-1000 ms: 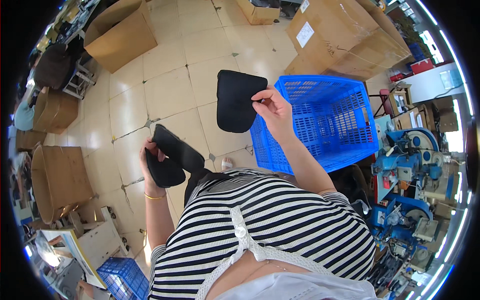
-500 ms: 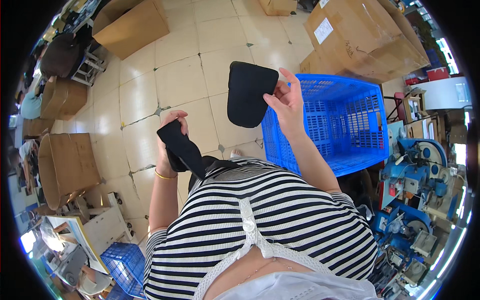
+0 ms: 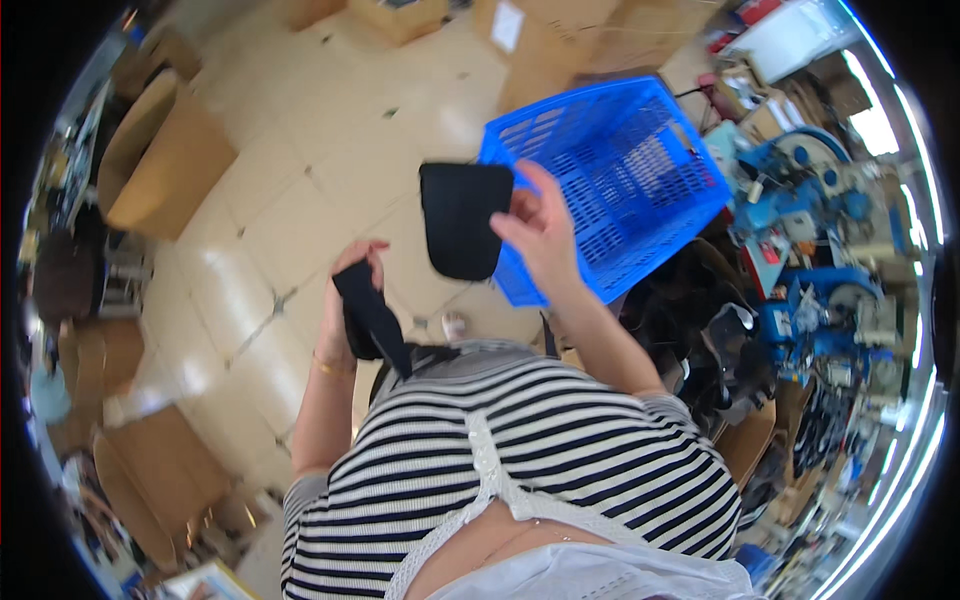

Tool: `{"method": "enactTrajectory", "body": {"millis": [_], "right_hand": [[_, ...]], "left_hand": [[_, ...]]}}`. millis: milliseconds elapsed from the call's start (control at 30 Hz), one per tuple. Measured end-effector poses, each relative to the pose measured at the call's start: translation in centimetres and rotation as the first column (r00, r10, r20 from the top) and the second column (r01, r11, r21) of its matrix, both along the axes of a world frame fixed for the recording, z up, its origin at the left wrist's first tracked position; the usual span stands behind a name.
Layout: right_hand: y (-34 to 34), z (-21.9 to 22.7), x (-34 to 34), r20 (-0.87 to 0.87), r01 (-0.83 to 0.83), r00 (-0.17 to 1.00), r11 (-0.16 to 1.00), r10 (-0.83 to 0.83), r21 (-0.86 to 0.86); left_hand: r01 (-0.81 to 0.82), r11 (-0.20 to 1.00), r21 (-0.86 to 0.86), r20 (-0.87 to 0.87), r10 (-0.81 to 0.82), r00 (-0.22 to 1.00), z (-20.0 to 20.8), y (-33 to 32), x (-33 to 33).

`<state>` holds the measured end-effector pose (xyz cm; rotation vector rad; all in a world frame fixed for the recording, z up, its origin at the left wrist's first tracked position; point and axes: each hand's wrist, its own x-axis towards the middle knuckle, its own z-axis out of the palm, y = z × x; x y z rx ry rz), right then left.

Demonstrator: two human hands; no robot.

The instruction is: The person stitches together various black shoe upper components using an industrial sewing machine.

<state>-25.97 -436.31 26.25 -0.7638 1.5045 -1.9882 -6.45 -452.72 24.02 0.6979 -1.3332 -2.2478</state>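
A flat black piece with rounded corners (image 3: 464, 222) is pinched at its right edge by my right hand (image 3: 541, 225). It hangs over the floor, beside the near left side of a blue plastic crate (image 3: 610, 260). Closer to my body, my left hand (image 3: 345, 290) grips a narrow-looking black piece (image 3: 370, 312), seen almost edge-on. Whether that is one piece or several pressed together I cannot tell. Both pieces look like soft padded material, though their exact kind does not show.
Large cardboard boxes (image 3: 170, 165) stand on the tiled floor (image 3: 300, 200) at the left, with another (image 3: 570, 45) behind the crate. Blue machines (image 3: 800, 200) line the right side. Dark piled material (image 3: 690, 330) lies below the crate's right end.
My view has swung to the right, so boxes, crate and machines sit elsewhere in it. The right hand's black piece has turned a little and come nearer the left hand. Both grips remain.
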Motion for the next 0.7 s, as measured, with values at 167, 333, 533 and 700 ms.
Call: {"method": "enactTrajectory", "body": {"millis": [167, 333, 533, 700], "right_hand": [[5.1, -2.3, 5.8, 0.053, 0.069, 0.996, 0.993, -0.074, 0.095], [10.4, -2.1, 14.1, 0.059, 0.162, 0.984, 0.981, -0.169, 0.102], [17.7, -2.6, 20.1, 0.148, 0.428, 0.875, 0.878, -0.462, 0.214], [24.9, -2.3, 24.7, 0.13, 0.617, 0.733, 0.734, -0.667, 0.284]], "left_hand": [[0.336, 0.942, -0.02, 0.039, -0.335, 0.941, -0.3, 1.1, -0.9], [0.557, 0.829, 0.044, 0.142, -0.557, 0.818, -1.8, 3.9, -0.2], [0.776, 0.622, 0.105, 0.15, -0.781, 0.606, -0.4, 10.4, 0.8], [0.907, 0.419, 0.049, 0.127, -0.903, 0.411, 0.1, 17.9, 1.4]]}}
